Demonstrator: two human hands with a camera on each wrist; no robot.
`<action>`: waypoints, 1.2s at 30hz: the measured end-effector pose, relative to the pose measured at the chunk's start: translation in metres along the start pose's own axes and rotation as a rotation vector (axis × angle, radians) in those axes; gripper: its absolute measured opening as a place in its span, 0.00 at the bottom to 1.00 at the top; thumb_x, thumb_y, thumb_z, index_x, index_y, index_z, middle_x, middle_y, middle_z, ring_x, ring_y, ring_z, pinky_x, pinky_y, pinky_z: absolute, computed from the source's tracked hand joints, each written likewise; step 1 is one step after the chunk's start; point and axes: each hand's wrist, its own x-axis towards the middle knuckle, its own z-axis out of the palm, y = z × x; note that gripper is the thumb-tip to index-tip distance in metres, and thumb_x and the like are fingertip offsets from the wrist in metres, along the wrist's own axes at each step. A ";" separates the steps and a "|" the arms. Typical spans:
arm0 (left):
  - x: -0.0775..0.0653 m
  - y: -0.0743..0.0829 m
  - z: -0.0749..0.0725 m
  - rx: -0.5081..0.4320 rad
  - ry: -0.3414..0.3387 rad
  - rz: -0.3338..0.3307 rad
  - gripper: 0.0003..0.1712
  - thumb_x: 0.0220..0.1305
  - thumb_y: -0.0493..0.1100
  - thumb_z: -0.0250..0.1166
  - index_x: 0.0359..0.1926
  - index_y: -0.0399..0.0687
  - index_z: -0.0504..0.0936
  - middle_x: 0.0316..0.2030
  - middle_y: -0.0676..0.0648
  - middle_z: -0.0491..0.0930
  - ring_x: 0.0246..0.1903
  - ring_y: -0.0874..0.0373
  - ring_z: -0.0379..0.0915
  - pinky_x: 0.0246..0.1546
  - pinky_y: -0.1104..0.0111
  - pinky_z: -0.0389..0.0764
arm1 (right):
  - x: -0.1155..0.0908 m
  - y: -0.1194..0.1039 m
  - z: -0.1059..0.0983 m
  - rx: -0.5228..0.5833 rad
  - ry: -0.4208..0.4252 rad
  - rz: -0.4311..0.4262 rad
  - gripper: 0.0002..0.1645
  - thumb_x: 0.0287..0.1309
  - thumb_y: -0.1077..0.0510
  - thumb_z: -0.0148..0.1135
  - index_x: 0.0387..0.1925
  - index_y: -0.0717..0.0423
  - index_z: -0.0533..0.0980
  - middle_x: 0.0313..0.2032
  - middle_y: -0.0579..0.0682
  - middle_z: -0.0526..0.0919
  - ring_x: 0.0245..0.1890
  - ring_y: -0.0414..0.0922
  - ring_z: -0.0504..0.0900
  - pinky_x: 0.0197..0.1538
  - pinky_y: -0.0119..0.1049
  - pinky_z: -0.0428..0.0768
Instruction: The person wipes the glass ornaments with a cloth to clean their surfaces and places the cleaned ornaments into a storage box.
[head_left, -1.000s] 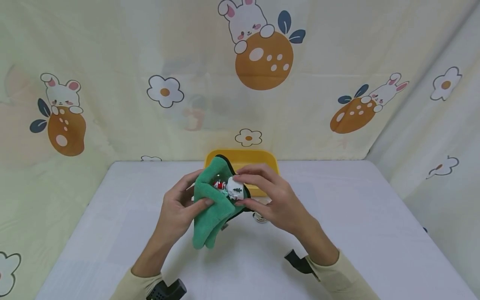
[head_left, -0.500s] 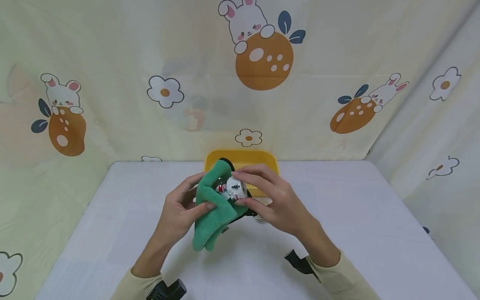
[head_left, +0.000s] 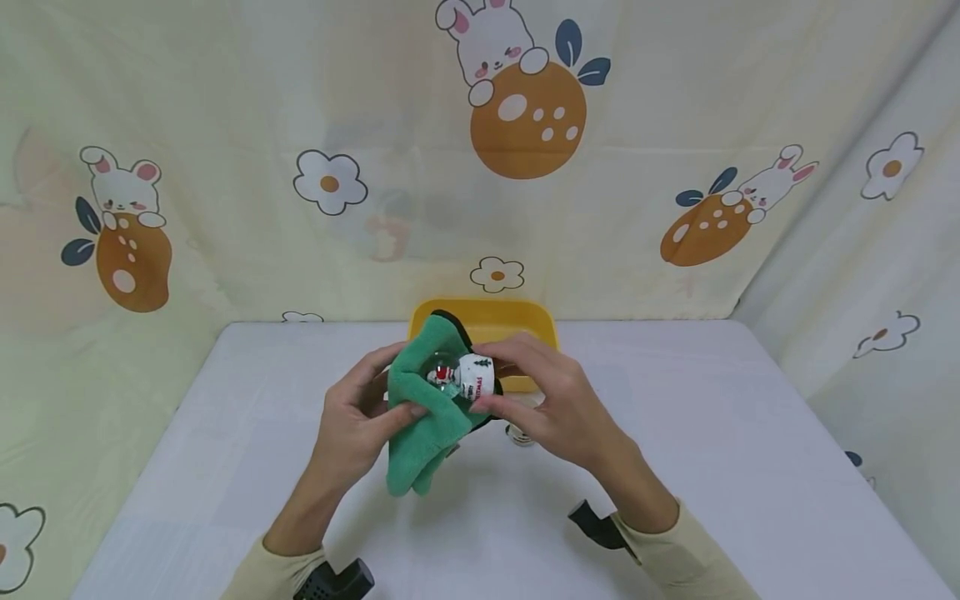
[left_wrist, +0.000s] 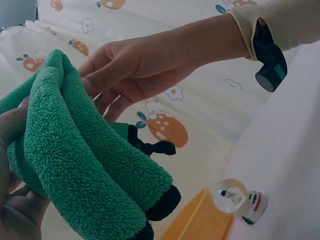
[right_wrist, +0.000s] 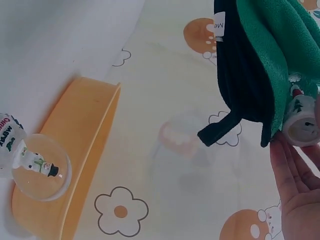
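A small snow globe [head_left: 477, 377] lies on its side in the folds of a green towel [head_left: 423, 442] with dark edging. Its white base has a tree and red lettering, and a red-and-white figure shows inside the clear dome. My left hand [head_left: 363, 417] holds the towel around the dome, thumb on top and the other fingers behind it. With thumb and fingers, my right hand [head_left: 551, 392] pinches the base. In the right wrist view, the underside of the base [right_wrist: 304, 129] faces the camera. The towel hides part of the dome.
Behind the hands, a yellow tray [head_left: 480, 310] stands at the table's back edge. In front of it, a second snow globe [right_wrist: 40, 167] with a snowman inside stands on the white table [head_left: 262, 392]. A patterned curtain [head_left: 247, 208] rises behind.
The snow globe has turned about its length in my right fingers, so red lettering now shows on its base. The towel has shifted slightly, with the left hand still gripping it.
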 end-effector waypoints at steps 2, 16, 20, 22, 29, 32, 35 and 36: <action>0.000 0.000 0.000 -0.005 -0.001 0.003 0.35 0.60 0.24 0.69 0.68 0.39 0.72 0.60 0.43 0.77 0.57 0.51 0.79 0.52 0.61 0.84 | 0.000 0.000 0.000 -0.003 -0.005 -0.009 0.33 0.51 0.59 0.78 0.59 0.59 0.77 0.53 0.51 0.81 0.52 0.45 0.81 0.49 0.40 0.87; 0.001 -0.004 0.001 -0.009 -0.025 -0.015 0.34 0.61 0.25 0.69 0.68 0.38 0.72 0.60 0.40 0.76 0.58 0.51 0.79 0.50 0.61 0.85 | 0.001 0.001 -0.001 -0.110 0.026 -0.163 0.35 0.44 0.73 0.78 0.57 0.57 0.79 0.58 0.58 0.77 0.60 0.52 0.77 0.58 0.31 0.80; 0.001 -0.004 0.001 0.004 -0.019 -0.044 0.34 0.61 0.25 0.69 0.68 0.40 0.72 0.61 0.40 0.76 0.58 0.51 0.79 0.51 0.62 0.84 | 0.001 0.003 -0.002 -0.117 0.014 -0.189 0.37 0.45 0.73 0.77 0.59 0.57 0.79 0.59 0.58 0.77 0.61 0.52 0.76 0.58 0.31 0.81; 0.001 -0.004 0.001 0.008 -0.018 -0.055 0.35 0.61 0.25 0.69 0.68 0.40 0.72 0.61 0.40 0.76 0.58 0.51 0.79 0.51 0.62 0.84 | 0.001 0.003 -0.003 -0.119 0.009 -0.199 0.37 0.45 0.74 0.77 0.60 0.57 0.78 0.60 0.58 0.76 0.62 0.53 0.76 0.57 0.31 0.81; 0.000 -0.004 0.000 0.013 -0.020 -0.068 0.34 0.61 0.27 0.70 0.68 0.40 0.72 0.61 0.40 0.76 0.57 0.50 0.79 0.51 0.62 0.85 | 0.002 0.003 -0.004 -0.109 0.005 -0.205 0.38 0.46 0.74 0.76 0.61 0.59 0.77 0.60 0.59 0.77 0.62 0.52 0.76 0.59 0.32 0.80; 0.001 -0.004 0.000 0.016 -0.019 -0.069 0.34 0.61 0.27 0.70 0.68 0.40 0.72 0.61 0.40 0.76 0.57 0.48 0.79 0.51 0.62 0.85 | 0.002 0.003 -0.004 -0.096 0.012 -0.199 0.38 0.45 0.74 0.76 0.61 0.60 0.77 0.60 0.58 0.77 0.62 0.52 0.77 0.60 0.32 0.80; 0.001 -0.004 0.000 0.018 -0.017 -0.068 0.34 0.61 0.27 0.70 0.68 0.39 0.72 0.60 0.40 0.76 0.57 0.44 0.79 0.51 0.62 0.85 | 0.001 0.003 -0.004 -0.085 0.018 -0.192 0.38 0.44 0.74 0.77 0.61 0.60 0.77 0.60 0.58 0.78 0.61 0.51 0.78 0.58 0.32 0.81; 0.001 -0.005 0.000 0.018 -0.016 -0.068 0.34 0.61 0.27 0.69 0.68 0.39 0.72 0.60 0.40 0.76 0.57 0.43 0.79 0.51 0.62 0.85 | 0.001 0.003 -0.004 -0.083 0.019 -0.190 0.38 0.44 0.74 0.77 0.61 0.61 0.77 0.60 0.58 0.78 0.61 0.51 0.78 0.58 0.32 0.81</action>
